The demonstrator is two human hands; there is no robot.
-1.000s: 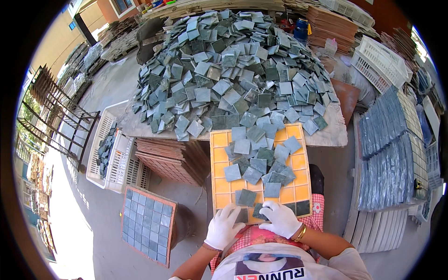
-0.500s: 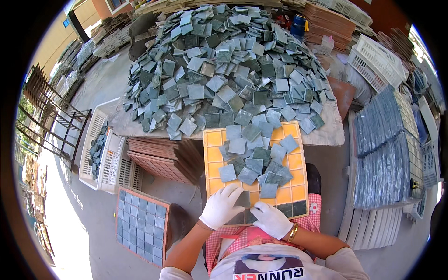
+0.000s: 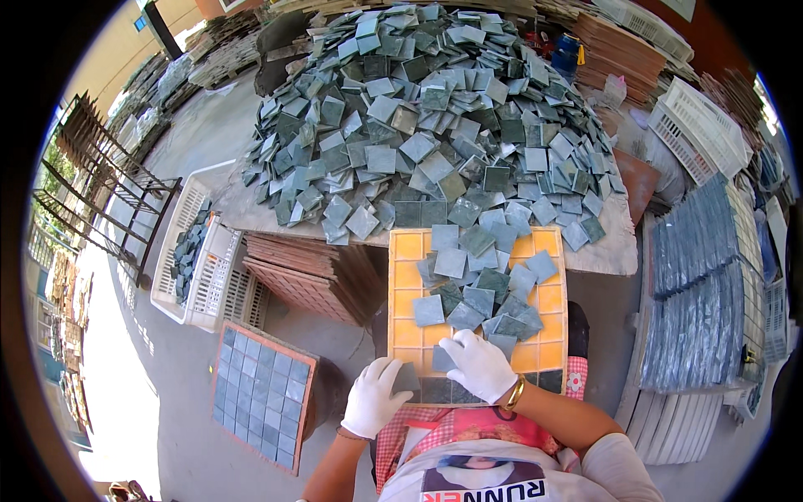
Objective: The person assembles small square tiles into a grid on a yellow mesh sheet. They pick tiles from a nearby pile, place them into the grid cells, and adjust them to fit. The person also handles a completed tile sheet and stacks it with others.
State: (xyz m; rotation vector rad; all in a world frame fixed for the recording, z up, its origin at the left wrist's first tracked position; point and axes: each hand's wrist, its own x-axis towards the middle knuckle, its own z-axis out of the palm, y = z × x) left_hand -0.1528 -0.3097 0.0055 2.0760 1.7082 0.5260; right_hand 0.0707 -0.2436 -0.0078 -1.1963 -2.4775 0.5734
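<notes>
A yellow-orange gridded tray (image 3: 548, 334) lies in front of me, its bottom row holding dark stone tiles (image 3: 436, 390). At the near left corner, my left hand (image 3: 373, 402), in a white glove, pinches a grey-green tile (image 3: 406, 379) by its left side. My right hand (image 3: 483, 368), gloved too, reaches over the lower middle of the tray. Its fingers are closed at the edge of another grey tile (image 3: 443, 359); the far side of that grip is hidden. Loose tiles (image 3: 479, 300) lie overlapping on the tray's upper part.
Beyond the tray, a large heap of square tiles (image 3: 435, 167) covers a table (image 3: 615, 251). To the left stand white crates (image 3: 219, 272), stacked reddish boards (image 3: 293, 280) and a filled tile panel (image 3: 261, 393). Wrapped tile stacks (image 3: 698, 326) stand on the right.
My left hand has moved left and down to the tray's near left corner. My right hand has risen from the bottom row onto a tile farther up. The whole view has shifted slightly.
</notes>
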